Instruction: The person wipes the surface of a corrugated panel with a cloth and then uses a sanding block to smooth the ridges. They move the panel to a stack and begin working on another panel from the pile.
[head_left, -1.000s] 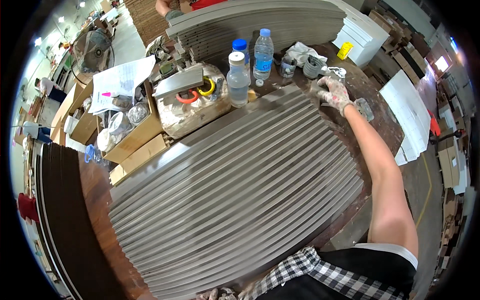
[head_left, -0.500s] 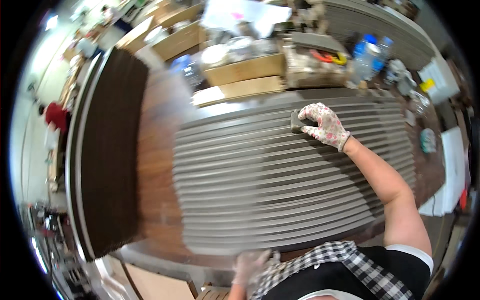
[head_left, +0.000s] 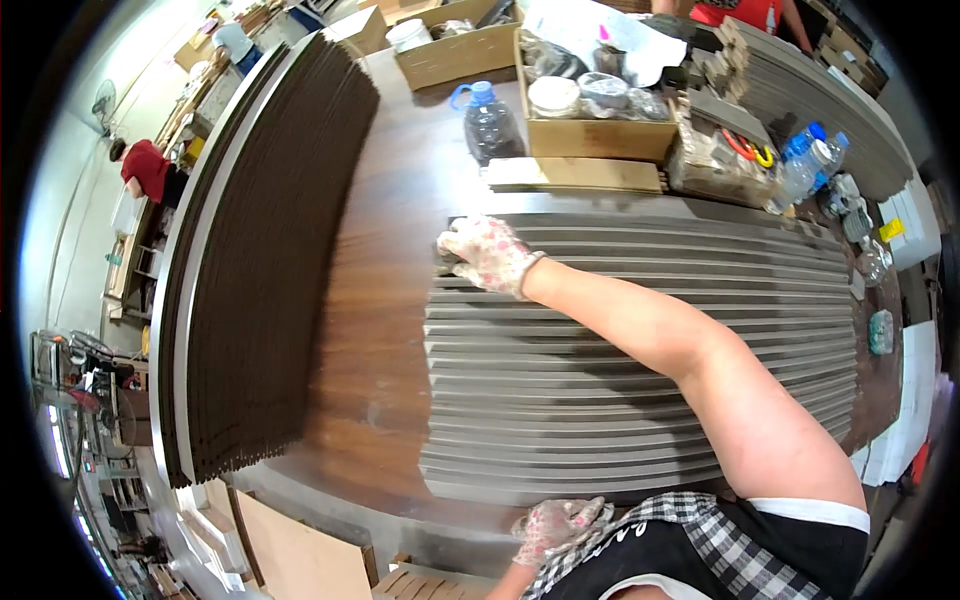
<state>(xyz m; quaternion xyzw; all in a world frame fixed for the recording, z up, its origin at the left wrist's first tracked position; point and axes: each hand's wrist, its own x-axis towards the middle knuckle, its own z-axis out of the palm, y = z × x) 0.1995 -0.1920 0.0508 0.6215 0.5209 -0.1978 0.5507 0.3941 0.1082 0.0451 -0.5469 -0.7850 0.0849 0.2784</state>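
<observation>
Grey slats (head_left: 640,350), laid side by side in a ribbed bed on the brown table (head_left: 380,300), centre of view. Right hand (head_left: 487,255), gloved, presses a small dark block, half hidden, at the bed's 10 o'clock corner; fingers curled over it. Left hand (head_left: 556,523), gloved, rests at 6 o'clock by the table edge; whether it holds anything cannot be told. Advice: keep pressure flat, stroke along the slats' length. Dark panel stack (head_left: 260,260) at 9 o'clock.

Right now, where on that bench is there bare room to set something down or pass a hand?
Bare brown bench top runs between the dark slat stack and the grey slat row under the right hand, continuing along the near edge by the left hand. The far side is crowded: cardboard boxes, a dark bottle and clear bottles.
</observation>
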